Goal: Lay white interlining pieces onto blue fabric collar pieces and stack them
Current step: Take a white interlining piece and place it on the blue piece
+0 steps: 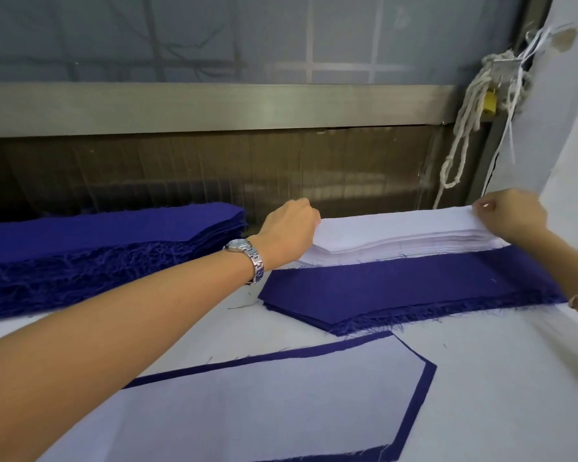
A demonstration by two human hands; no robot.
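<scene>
Head view, centre right: the right hand (511,215) pinches the top of the white interlining stack (397,235). The left hand (289,228) is at its other end, fingers hidden, grip unclear. Two thin plies may lift together, or land skewed on the blue collar pieces (397,288) below.

Shot from the head, wide-angle, looking forward and down across the table (501,378) toward the window (214,38), pretty close in.

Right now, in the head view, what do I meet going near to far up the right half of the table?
Blue collar piece with interlining on it → low blue stack → white interlining stack → metal rail.
</scene>
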